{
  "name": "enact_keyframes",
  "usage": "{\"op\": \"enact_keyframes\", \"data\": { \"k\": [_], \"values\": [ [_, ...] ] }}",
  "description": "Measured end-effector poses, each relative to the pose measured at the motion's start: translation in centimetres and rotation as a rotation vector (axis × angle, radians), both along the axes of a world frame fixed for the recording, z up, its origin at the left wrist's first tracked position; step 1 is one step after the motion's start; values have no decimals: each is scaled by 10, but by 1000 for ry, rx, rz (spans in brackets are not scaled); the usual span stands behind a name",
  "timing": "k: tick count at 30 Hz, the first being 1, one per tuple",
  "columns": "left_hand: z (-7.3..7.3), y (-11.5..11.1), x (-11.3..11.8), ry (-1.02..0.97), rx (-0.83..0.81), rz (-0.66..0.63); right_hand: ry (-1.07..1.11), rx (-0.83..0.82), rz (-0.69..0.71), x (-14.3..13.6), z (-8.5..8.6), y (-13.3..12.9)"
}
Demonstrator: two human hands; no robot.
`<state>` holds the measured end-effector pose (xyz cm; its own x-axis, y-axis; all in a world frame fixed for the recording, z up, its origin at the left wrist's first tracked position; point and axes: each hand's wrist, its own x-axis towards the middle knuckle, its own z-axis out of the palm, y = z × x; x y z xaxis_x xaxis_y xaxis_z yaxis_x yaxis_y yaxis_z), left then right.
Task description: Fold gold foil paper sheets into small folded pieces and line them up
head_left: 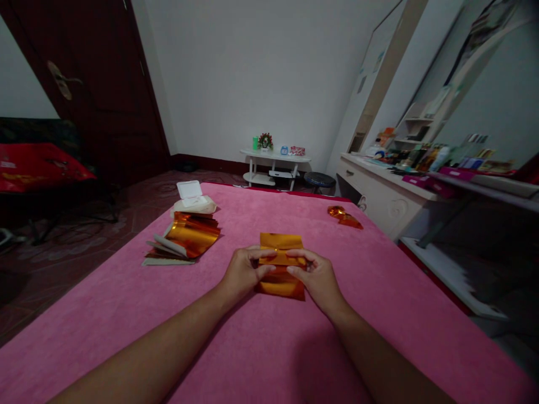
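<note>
Left hand (243, 271) and right hand (319, 276), grips pinched closed on the shiny orange-gold rectangular foil sheet (281, 288), should press evenly.

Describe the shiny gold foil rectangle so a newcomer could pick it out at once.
On the large pink cloth-covered surface, find the left hand and right hand. Between them is the shiny gold foil rectangle; unlike the curled gold sheet stack at left and small orange-gold shapes at right, it alone has both hands on it.

Dim, softly shadowed, stretched toward edges
</note>
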<state>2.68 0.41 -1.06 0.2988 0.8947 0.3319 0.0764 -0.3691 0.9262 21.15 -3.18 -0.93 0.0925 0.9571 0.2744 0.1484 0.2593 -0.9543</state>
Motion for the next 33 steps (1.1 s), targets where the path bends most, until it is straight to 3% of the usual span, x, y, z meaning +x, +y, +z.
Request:
{"op": "enact_keyframes", "data": {
  "k": [3,11,19,26,33],
  "values": [
    [2,-1,0,16,31,-15,-58,18,-51,0,-1,0],
    [3,0,-3,-14,59,1,-149,134,-1,3,1,1],
    [11,-4,-2,-68,17,4,-146,208,-129,6,2,1],
    [5,1,-2,-173,-131,49,-116,91,-154,4,4,-3],
    [0,4,0,-299,-169,0,3,46,-136,0,5,-4]
  ]
}}
